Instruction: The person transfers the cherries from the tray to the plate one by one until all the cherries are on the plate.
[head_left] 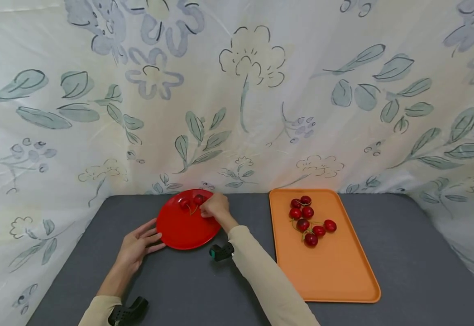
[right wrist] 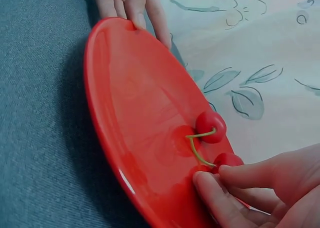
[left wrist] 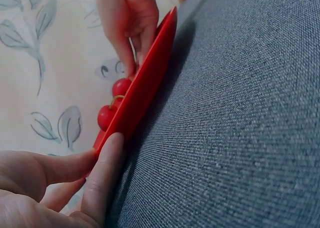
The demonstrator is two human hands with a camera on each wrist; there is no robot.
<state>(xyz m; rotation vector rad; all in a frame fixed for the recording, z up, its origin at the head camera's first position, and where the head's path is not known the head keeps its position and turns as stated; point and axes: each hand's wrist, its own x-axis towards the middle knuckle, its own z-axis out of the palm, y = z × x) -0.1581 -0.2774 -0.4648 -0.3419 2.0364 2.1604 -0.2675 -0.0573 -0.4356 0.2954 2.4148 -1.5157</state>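
A round red plate (head_left: 188, 233) lies on the dark cloth, with a pair of red cherries (right wrist: 210, 127) near its far rim, joined by green stems. My left hand (head_left: 136, 244) holds the plate's left rim, its digits on either side of the edge in the left wrist view. Over the plate's right part, my right hand (head_left: 216, 208) has its fingers curled down. In the right wrist view its thumb and fingertips (right wrist: 205, 180) are right at the nearer cherry (right wrist: 229, 160), partly covering it; the second cherry sits just beyond.
To the right stands an orange tray (head_left: 330, 271) with several more cherries (head_left: 311, 240) grouped in its upper part. Dark grey cloth (head_left: 188, 290) covers the table. A pale curtain (head_left: 237, 99) with flowers and leaves hangs behind the far table edge.
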